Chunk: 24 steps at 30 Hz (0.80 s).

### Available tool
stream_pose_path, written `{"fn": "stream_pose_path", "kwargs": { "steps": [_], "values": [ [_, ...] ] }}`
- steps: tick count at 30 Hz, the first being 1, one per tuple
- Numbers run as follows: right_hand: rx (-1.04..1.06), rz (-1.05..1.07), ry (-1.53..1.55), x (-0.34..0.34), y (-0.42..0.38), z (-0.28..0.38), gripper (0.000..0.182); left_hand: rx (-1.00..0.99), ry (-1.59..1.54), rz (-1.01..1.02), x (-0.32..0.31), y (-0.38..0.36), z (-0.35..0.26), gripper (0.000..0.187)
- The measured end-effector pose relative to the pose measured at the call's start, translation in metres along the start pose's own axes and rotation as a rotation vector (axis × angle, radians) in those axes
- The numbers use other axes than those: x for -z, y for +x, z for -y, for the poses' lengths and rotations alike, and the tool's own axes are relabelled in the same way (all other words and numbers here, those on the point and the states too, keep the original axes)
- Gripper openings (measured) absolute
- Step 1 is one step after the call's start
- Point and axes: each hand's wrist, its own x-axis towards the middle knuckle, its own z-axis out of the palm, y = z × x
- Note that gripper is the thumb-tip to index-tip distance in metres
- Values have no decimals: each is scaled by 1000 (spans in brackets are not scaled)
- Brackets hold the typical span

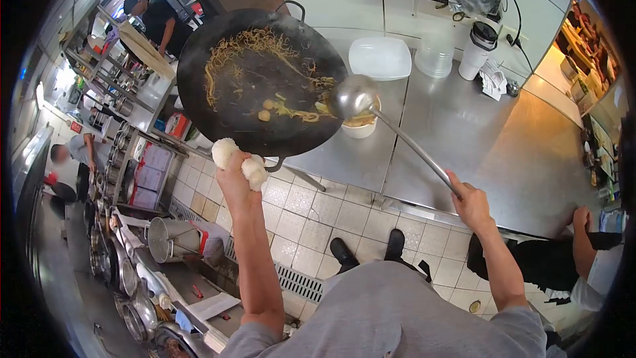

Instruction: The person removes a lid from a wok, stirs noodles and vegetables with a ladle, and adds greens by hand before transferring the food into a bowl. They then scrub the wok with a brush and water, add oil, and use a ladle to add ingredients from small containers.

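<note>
My left hand is closed around a bunched white cloth at the near handle of a large black wok. The wok is tilted over the edge of the steel counter, with stir-fried noodles and bits of vegetable spread inside. A long metal ladle is gripped by its handle in my right hand. Its round bowl is at the wok's right rim, above a white container that has noodles in it. The ladle bowl partly hides the container.
On the steel counter stand a white plate, clear plastic bowls and a tumbler. A person's arm rests at the counter's right edge. Two more people are at the left. A large metal pot sits lower left.
</note>
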Motion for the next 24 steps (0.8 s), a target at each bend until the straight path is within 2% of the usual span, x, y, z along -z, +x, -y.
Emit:
{"fn": "stream_pose_path", "kwargs": {
  "steps": [5, 7, 9, 12, 13, 15, 16, 18, 19, 21, 24],
  "values": [
    [-26, 44, -136, 5, -1, 20, 64, -9, 17, 6, -4, -1, 3, 18],
    [57, 50, 311, -10, 12, 58, 66, -46, 10, -6, -5, 2, 6, 17],
    [28, 194, 592, -15, 31, 103, 68, -54, 14, 13, -10, 0, 5, 17],
    [77, 276, 634, -46, 44, 118, 69, -45, 5, 30, -14, -4, -1, 17],
    [79, 273, 630, -55, 42, 103, 69, -36, -8, 21, -13, -4, -3, 17],
    [168, 103, 338, -62, 31, 54, 68, -12, 2, 30, -6, 3, -6, 18],
    [180, 112, 340, -53, 30, 40, 68, 17, 24, 37, 1, 4, -9, 18],
    [32, 208, -36, -26, 34, 24, 67, 13, 29, 29, 1, -1, -15, 18],
    [35, 212, -36, -23, 37, 32, 67, 17, 31, 40, -1, -4, -15, 19],
    [145, 60, 204, -22, 39, 59, 66, 32, 30, 23, 3, -4, -12, 18],
    [119, 85, 264, -27, 29, 73, 67, 38, 24, 8, -2, -7, -11, 18]
  ]
}}
